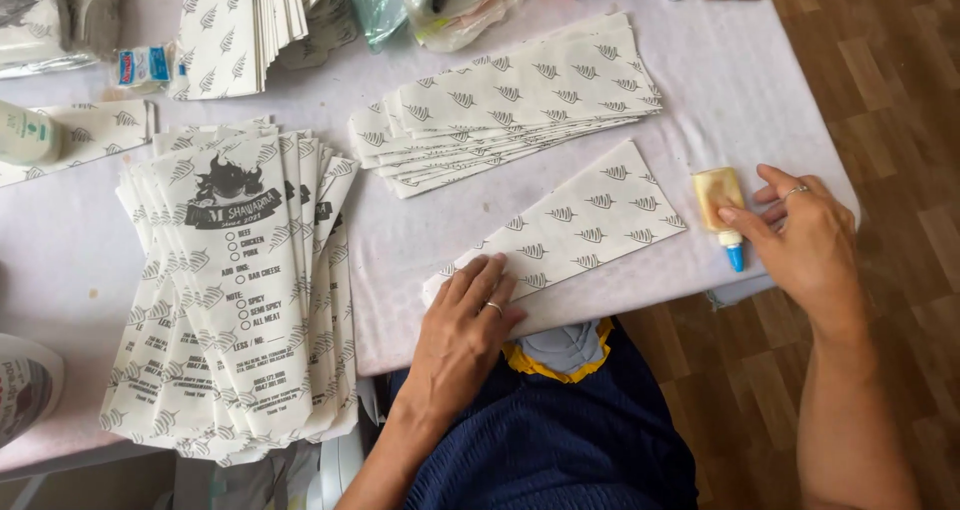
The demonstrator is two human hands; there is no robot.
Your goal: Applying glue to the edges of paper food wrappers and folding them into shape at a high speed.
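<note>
So the paper sheet (585,232) in play lies flat at the near edge of the table (745,80), angled, with a leaf print on it. Looks like thin paper: super light, floppy, creases easily, and it'll probably skate around on the cloth unless pinned. Left hand (468,322) is doing exactly that, fingers spread flat on the near-left end, pressing down rather than gripping. I'd say palm pressure at one end is the way to hold it, and lift by an edge or corner if it needs picking up.

Right hand (800,235) is just beside the sheet's far-right end, fingers loosely curled with the tips touching a small glue bottle (722,208) with a blue nozzle; not wrapped around it. The bottle looks like soft squeezable plastic, easy to grab round its body.

Beyond that: a fanned stack of sheets (520,105) behind, and a big pile of printed bags (235,290) to the left.
</note>
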